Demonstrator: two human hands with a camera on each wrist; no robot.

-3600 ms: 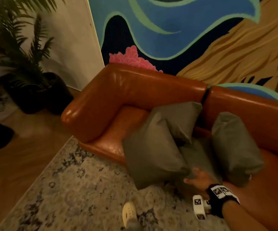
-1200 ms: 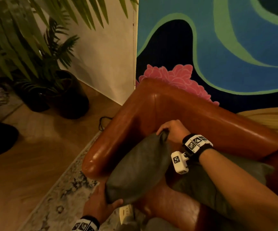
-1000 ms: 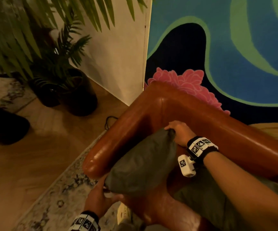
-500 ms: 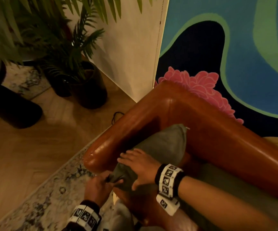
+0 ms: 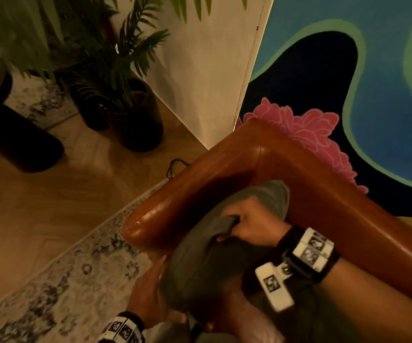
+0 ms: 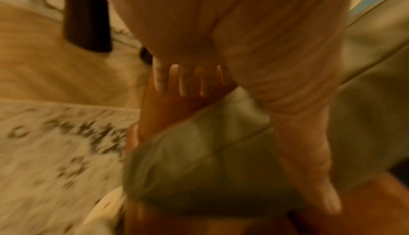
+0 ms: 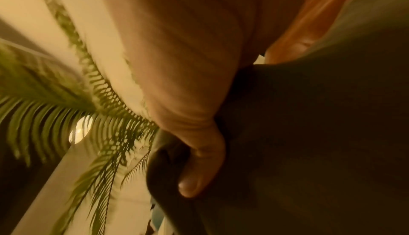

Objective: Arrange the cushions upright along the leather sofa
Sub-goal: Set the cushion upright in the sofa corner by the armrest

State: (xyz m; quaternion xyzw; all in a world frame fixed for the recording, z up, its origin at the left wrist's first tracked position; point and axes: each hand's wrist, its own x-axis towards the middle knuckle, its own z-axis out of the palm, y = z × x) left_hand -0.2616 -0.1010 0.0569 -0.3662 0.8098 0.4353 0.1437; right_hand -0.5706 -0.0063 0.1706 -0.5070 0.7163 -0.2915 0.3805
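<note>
A grey-green cushion [image 5: 207, 263] leans in the corner of the brown leather sofa [image 5: 336, 214], its top end against the backrest and its side along the armrest [image 5: 180, 196]. My right hand [image 5: 239, 226] grips a bunched fold on the cushion's upper face. In the right wrist view the thumb [image 7: 199, 168] digs into the dark fabric. My left hand [image 5: 155, 288] is at the cushion's lower end. Its fingers [image 6: 183, 81] are straight behind the edge, and the thumb [image 6: 318, 177] lies along the face. A second cushion [image 5: 323, 315] lies dark under my right forearm.
Potted palms in dark pots [image 5: 138, 125] stand on the wooden floor [image 5: 51, 206] left of the sofa, beside a dark round object [image 5: 19, 144]. A patterned rug [image 5: 64, 280] runs under the sofa's front. A black cable [image 5: 175, 167] lies behind the armrest. A painted mural [image 5: 348, 82] covers the wall.
My right hand left the cushion's top corner, came down onto its face and now grips a fold there. The left hand's pinch on the lower corner has become straight fingers against that end.
</note>
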